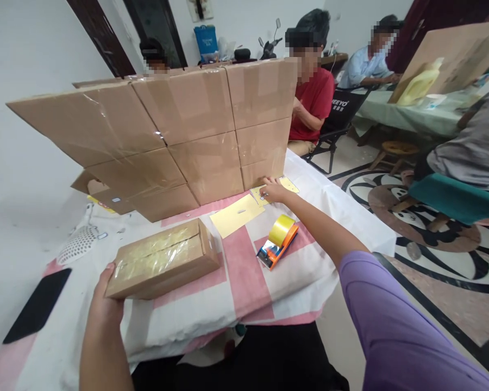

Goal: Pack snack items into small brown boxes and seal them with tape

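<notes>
A closed cardboard box (163,258), its top seam covered with shiny clear tape, sits on the near part of the table. My left hand (109,290) grips its left end, thumb at the top edge and the other fingers hidden. Farther off, by the foot of the cardboard partition, my right hand (274,191) has its fingers bent on a yellow patterned sheet (290,185). A plain yellow sheet (238,214) lies just left of that hand. Nearer to me is an orange tape dispenser (283,247) with a yellow tape roll (281,229).
A tall taped cardboard partition (199,119) stands across the table. On the left lie a black phone-like slab (38,304) and a white perforated object (79,244). A person in red (313,103) sits beyond the partition; others sit farther back and at right.
</notes>
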A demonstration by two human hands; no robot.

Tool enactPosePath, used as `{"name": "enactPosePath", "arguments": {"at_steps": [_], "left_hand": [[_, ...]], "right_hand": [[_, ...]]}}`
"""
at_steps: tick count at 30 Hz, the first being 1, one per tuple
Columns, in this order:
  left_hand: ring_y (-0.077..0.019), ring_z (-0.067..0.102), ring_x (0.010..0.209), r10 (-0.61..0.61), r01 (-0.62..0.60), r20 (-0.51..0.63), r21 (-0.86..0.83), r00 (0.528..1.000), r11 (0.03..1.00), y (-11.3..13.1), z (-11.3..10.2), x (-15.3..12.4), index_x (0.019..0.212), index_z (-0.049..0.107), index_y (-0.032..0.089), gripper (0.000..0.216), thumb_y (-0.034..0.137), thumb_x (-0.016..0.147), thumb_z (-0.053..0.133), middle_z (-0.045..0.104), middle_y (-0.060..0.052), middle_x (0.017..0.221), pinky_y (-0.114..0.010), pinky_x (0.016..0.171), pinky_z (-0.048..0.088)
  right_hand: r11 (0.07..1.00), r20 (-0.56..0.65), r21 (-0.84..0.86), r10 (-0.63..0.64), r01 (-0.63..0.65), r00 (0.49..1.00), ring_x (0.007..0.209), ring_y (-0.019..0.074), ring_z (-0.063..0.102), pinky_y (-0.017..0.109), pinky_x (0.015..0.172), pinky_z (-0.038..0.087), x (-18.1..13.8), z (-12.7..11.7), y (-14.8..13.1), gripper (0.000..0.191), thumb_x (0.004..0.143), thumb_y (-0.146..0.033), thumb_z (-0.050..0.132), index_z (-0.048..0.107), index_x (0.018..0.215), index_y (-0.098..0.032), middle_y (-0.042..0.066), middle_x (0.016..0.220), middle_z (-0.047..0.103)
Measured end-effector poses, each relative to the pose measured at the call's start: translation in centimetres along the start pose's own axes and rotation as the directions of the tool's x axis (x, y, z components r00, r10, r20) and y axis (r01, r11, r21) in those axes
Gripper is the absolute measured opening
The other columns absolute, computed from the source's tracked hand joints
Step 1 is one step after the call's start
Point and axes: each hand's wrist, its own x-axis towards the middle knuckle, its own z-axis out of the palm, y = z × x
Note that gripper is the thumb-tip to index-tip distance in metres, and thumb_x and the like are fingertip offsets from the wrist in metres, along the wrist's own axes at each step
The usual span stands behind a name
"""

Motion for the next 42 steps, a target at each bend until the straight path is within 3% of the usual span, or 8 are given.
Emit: {"name": "enactPosePath", "arguments": {"at_steps": [8, 12, 16, 20, 24, 28, 36, 42], "left_hand": [[-0.0171, 0.063, 0.126, 0.026, -0.015, 0.056, -0.188, 0.998, 0.982, -0.3, -0.1, 0.0, 0.075, 0.069, 0.039, 0.01, 0.046, 0.08, 0.063, 0.076, 0.02, 0.082, -0.027, 0.084, 0.06], [-0.0176, 0.068, 0.103, 0.022, -0.009, 0.048, -0.241, 0.999, 0.97, -0.6, -0.1, 0.3, 0.08, 0.068, 0.035, 0.009, 0.044, 0.078, 0.067, 0.072, 0.014, 0.076, -0.024, 0.07, 0.056], [-0.0134, 0.061, 0.077, 0.003, 0.012, 0.051, -0.299, 0.999, 0.954, -0.6, 0.0, 0.7, 0.086, 0.067, 0.024, 0.02, 0.039, 0.073, 0.071, 0.067, 0.01, 0.074, -0.02, 0.064, 0.048], [-0.0101, 0.055, 0.07, -0.013, 0.032, 0.06, -0.323, 0.998, 0.946, -0.3, 0.0, 0.6, 0.087, 0.064, 0.019, 0.02, 0.035, 0.076, 0.068, 0.064, 0.008, 0.075, -0.018, 0.065, 0.045], [-0.0103, 0.053, 0.068, -0.032, 0.044, 0.042, -0.307, 0.999, 0.951, -0.1, 0.1, 0.3, 0.087, 0.062, 0.018, 0.018, 0.033, 0.079, 0.066, 0.061, 0.008, 0.073, -0.018, 0.064, 0.044], [-0.0113, 0.051, 0.065, -0.035, 0.039, 0.02, -0.277, 0.999, 0.96, 0.1, 0.1, 0.1, 0.086, 0.059, 0.019, 0.02, 0.035, 0.078, 0.067, 0.059, 0.007, 0.07, -0.019, 0.061, 0.043], [-0.0114, 0.052, 0.067, 0.009, -0.002, 0.038, -0.182, 0.999, 0.983, 0.1, 0.0, -0.3, 0.085, 0.055, 0.02, 0.028, 0.045, 0.076, 0.066, 0.057, 0.006, 0.072, -0.019, 0.062, 0.045], [-0.011, 0.051, 0.065, 0.038, -0.031, 0.037, -0.153, 0.999, 0.988, 0.0, 0.0, -0.4, 0.083, 0.053, 0.021, 0.031, 0.048, 0.073, 0.066, 0.056, 0.007, 0.069, -0.019, 0.06, 0.045]], "right_hand": [[1.0, -0.034, -0.025, 0.012, -0.013, 0.999, 0.119, 0.0327, 0.045, 0.044, 0.097, 0.031, -1.3, -0.2, 0.1, 0.019, 0.083, -0.013, 0.059, 0.073, 0.095, -0.018, 0.017, 0.126, 0.061], [0.999, -0.019, -0.002, 0.052, -0.052, 0.998, 0.098, 0.0257, 0.056, 0.035, 0.083, 0.034, -1.5, -0.4, 0.3, 0.019, 0.083, -0.011, 0.058, 0.071, 0.096, -0.017, 0.012, 0.101, 0.07], [0.996, 0.0, 0.029, 0.087, -0.087, 0.996, 0.089, 0.0197, 0.059, 0.029, 0.074, 0.035, -1.5, -0.3, 0.4, 0.018, 0.09, -0.013, 0.055, 0.069, 0.101, -0.016, 0.009, 0.1, 0.073], [0.986, 0.019, 0.059, 0.155, -0.156, 0.988, 0.092, 0.0188, 0.063, 0.028, 0.077, 0.042, -1.4, -0.1, 0.6, 0.014, 0.096, -0.021, 0.057, 0.068, 0.103, -0.014, 0.008, 0.103, 0.073], [0.972, 0.043, 0.111, 0.205, -0.209, 0.978, 0.099, 0.0199, 0.067, 0.038, 0.09, 0.052, -1.3, 0.1, 0.9, 0.024, 0.099, -0.037, 0.062, 0.069, 0.1, -0.015, 0.006, 0.104, 0.072], [0.947, 0.039, 0.224, 0.227, -0.23, 0.973, 0.107, 0.0215, 0.067, 0.044, 0.097, 0.054, -1.2, 0.6, 0.9, 0.025, 0.099, -0.038, 0.064, 0.069, 0.106, -0.014, 0.007, 0.111, 0.071], [0.776, 0.041, 0.533, 0.374, -0.337, 0.926, 0.101, 0.0206, 0.069, 0.04, 0.088, 0.06, -0.6, 1.5, 0.8, 0.027, 0.099, -0.036, 0.065, 0.067, 0.115, -0.014, 0.007, 0.116, 0.069], [0.548, 0.041, 0.779, 0.44, -0.304, 0.897, 0.073, 0.0135, 0.064, 0.026, 0.068, 0.052, -1.9, 1.1, -0.1, 0.019, 0.09, -0.03, 0.073, 0.069, 0.084, -0.012, 0.002, 0.08, 0.071]]}}
